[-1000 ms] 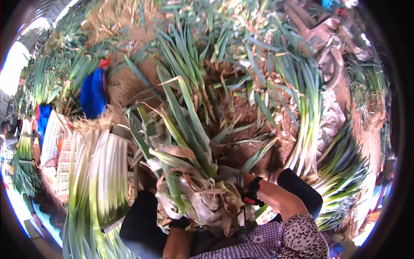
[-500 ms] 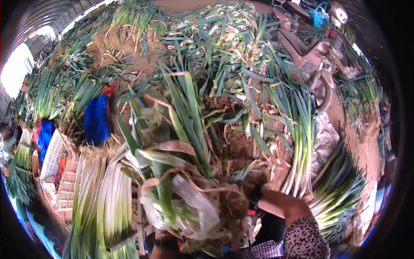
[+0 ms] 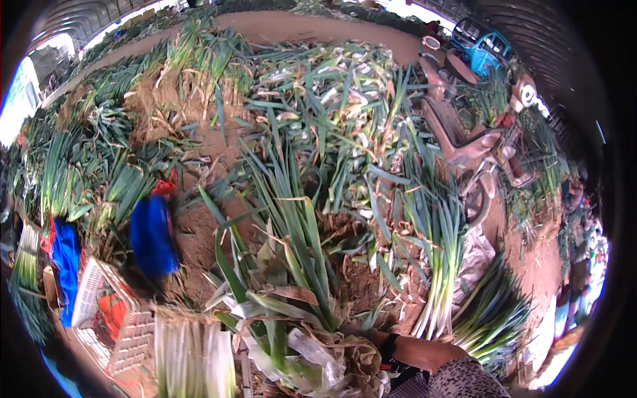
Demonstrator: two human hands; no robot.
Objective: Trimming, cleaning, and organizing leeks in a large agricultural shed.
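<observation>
A bunch of leeks (image 3: 315, 265) with long green leaves and dry, pale, papery husks (image 3: 312, 355) stands in front of me at the lower middle. My right forearm comes in from the lower right, a dark band on its wrist. At the husks' right side is my right hand (image 3: 363, 335), its fingers hidden by the leaves and husks. What looks like part of my left hand (image 3: 274, 390) shows at the bottom edge under the husks, too little to read its fingers. Trimmed leeks (image 3: 194, 355), white stalks side by side and roots toward the far side, lie just left of the bunch.
White plastic crates (image 3: 126, 335), one holding something orange, stand at left near blue cloths (image 3: 151, 235). Long leeks (image 3: 441, 278) and a darker leek pile (image 3: 494, 312) lie at right. Beyond are a dusty scooter (image 3: 464, 149) and heaped leeks and leaves (image 3: 332, 93) over brown soil.
The view has tilted up, so the scene sits lower and more of the far ground shows. The bunch and both arms appear lower; most of my left wrist has dropped out of the picture.
</observation>
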